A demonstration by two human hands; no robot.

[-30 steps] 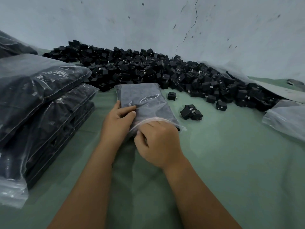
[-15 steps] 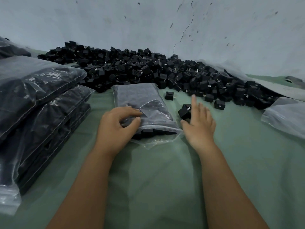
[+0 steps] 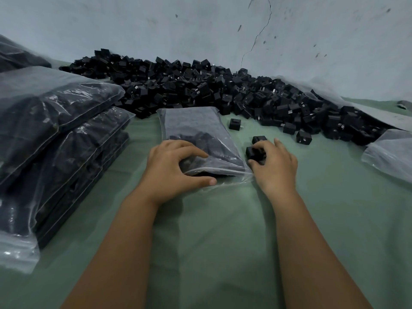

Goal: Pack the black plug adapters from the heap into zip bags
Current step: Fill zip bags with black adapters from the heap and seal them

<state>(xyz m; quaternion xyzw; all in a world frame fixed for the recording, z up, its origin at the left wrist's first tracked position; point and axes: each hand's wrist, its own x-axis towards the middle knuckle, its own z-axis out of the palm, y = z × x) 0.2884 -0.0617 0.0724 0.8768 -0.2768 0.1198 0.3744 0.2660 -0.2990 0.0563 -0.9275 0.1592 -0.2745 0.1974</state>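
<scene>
Head view, looking down at a green cloth [image 3: 223, 230] spread against a pale wall. Heap of black plug adapters [image 3: 223, 94] runs along the wall from upper left to right. Zip bag [image 3: 198, 134], part filled with adapters, lies flat on the cloth just in front of the heap, its mouth toward the person.

Left hand [image 3: 171, 166] rests on the bag's near end: fingers spread and bent over the top, thumb lying along the loose mouth edge, gripping it.

Right hand [image 3: 275, 166] sits just right of the bag's mouth, fingers curled around a small cluster of loose adapters [image 3: 256, 150] on the cloth; thumb tucked in beside them.

Two single adapters [image 3: 235, 124] lie apart on the cloth between the bag and the heap.

Stack of filled bags [image 3: 55, 134] at left. Part of another clear bag [image 3: 390, 152] at the right edge.
</scene>
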